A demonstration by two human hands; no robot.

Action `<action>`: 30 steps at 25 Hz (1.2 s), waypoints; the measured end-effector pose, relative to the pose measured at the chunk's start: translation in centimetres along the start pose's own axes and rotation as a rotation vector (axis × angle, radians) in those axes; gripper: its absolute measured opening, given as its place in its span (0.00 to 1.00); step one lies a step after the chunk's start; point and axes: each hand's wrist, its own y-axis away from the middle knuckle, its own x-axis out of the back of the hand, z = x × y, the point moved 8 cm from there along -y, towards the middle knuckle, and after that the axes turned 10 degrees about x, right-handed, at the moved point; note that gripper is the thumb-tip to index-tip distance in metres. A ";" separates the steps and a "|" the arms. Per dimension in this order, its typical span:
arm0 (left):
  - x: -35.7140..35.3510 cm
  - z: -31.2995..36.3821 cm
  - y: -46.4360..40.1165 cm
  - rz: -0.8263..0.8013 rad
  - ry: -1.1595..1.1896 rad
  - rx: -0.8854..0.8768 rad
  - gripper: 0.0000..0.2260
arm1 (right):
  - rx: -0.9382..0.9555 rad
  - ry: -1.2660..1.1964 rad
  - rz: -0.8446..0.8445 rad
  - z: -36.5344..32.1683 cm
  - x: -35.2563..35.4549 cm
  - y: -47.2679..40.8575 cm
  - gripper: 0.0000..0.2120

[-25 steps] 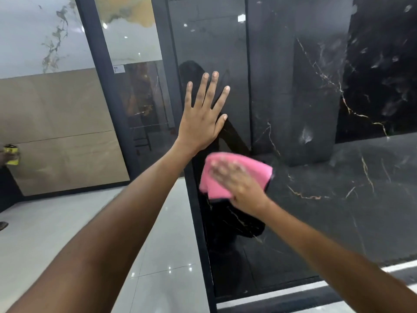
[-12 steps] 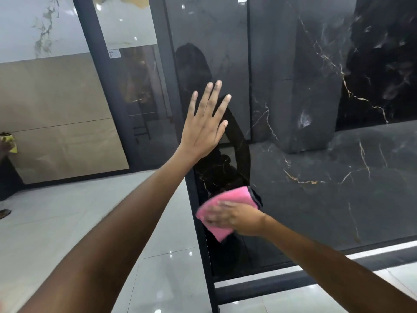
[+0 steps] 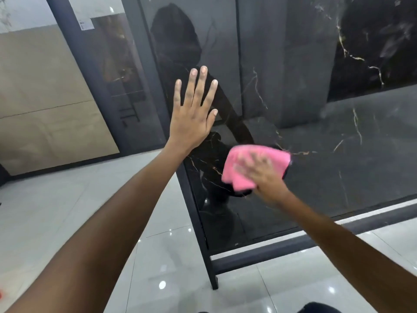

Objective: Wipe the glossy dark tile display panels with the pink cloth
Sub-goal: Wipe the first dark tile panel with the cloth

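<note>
Mid-wipe: R hand (image 3: 265, 175), blurred, presses crumpled pink cloth (image 3: 239, 170) on glossy dark marble-veined tile panel (image 3: 316, 177); finger curl unclear. L hand (image 3: 194, 114) flat, fingers spread, bracing panel above cloth. Next: prob. sweep rightward, unwiped area.

glossy white floor (image 3: 56, 211), beige wall tiles (image 3: 45, 98)

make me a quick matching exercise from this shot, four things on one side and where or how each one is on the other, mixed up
Things:
1. left hand
2. right hand
3. pink cloth
4. black frame leg

States:
a. bunched between a palm and the dark tile panel
b. stands on the glossy pale floor
c. fingers spread flat against the panel, holding nothing
d. blurred, pressing the cloth to the panel

Pairs: 1-c, 2-d, 3-a, 4-b
</note>
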 end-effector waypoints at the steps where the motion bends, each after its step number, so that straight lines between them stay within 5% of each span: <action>1: 0.0 0.0 0.0 -0.005 -0.005 0.004 0.25 | 0.244 0.061 -0.192 -3.8 -2.6 2.9 0.49; 3: -0.1 0.1 0.2 -0.009 -0.023 -0.002 0.25 | 0.476 0.161 -0.255 -3.8 -3.2 5.5 0.51; 4: -0.2 0.1 0.2 -0.008 -0.028 -0.005 0.25 | 0.382 0.159 -0.137 -1.6 -1.3 4.1 0.48; 7: 0.0 0.1 0.4 -0.001 -0.031 -0.006 0.25 | -0.457 -0.079 0.312 7.8 5.7 -0.6 0.37; 8: -0.1 0.1 0.4 -0.006 -0.033 -0.015 0.25 | -0.595 -0.132 0.373 8.1 5.7 -1.2 0.33; 10: 0.0 0.3 0.6 -0.009 -0.041 -0.040 0.26 | -0.341 -0.012 0.249 2.4 2.4 -2.3 0.31; 12: 0.3 0.5 0.6 -0.013 -0.033 -0.053 0.26 | 0.263 0.081 -0.126 -7.0 -3.6 0.6 0.38; 14: -0.1 0.6 1.4 -0.037 -0.048 -0.079 0.27 | 0.591 0.121 -0.412 -9.6 -6.4 5.3 0.46; 16: -0.6 0.8 2.2 -0.054 -0.106 -0.128 0.29 | 0.552 0.210 -0.412 -7.4 -6.0 4.8 0.42; 19: -0.9 0.9 2.4 -0.061 -0.122 -0.186 0.31 | 0.222 0.173 -0.344 -6.0 -4.8 1.2 0.40; 23: -1.2 1.7 3.0 -0.063 -0.151 -0.352 0.30 | 0.672 0.193 -0.567 -13.1 -9.6 3.5 0.40; 25: -1.3 1.9 3.1 -0.063 -0.157 -0.380 0.29 | 0.785 0.255 -0.549 -12.4 -9.2 4.5 0.39; 30: -1.4 1.7 3.7 -0.053 -0.123 -0.337 0.29 | 0.349 0.144 -0.453 -12.3 -9.1 2.1 0.41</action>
